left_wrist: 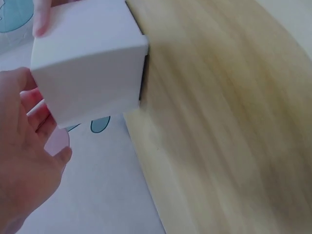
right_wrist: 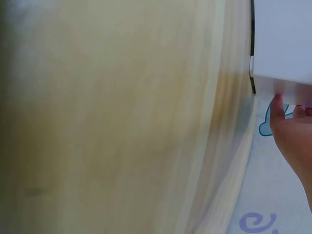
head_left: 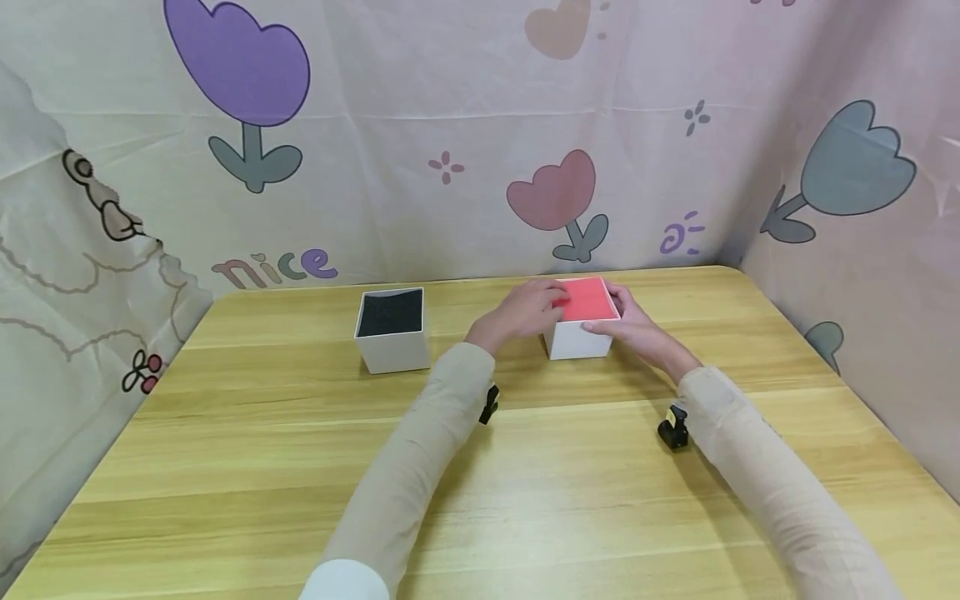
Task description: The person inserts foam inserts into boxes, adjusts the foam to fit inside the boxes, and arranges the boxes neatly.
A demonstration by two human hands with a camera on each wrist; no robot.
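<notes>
A white box [head_left: 576,340] with a flat red top surface [head_left: 588,300] stands at the back of the table, right of the middle. My left hand [head_left: 528,308] reaches over its left rim, loosely bent fingers touching the red surface. In the left wrist view, a finger of the left hand [left_wrist: 24,151] meets the box's upper corner [left_wrist: 92,87]. My right hand [head_left: 637,329] holds the box's right side, thumb along the front and fingers round behind. Only part of the right hand [right_wrist: 292,136] and the box [right_wrist: 285,39] show in the right wrist view.
A second white box [head_left: 395,352] with a black top surface [head_left: 392,312] stands to the left on the wooden table [head_left: 247,467]. A printed cloth [head_left: 397,100] hangs close behind the table's back edge. Black wrist cameras [head_left: 673,427] hang under the sleeves.
</notes>
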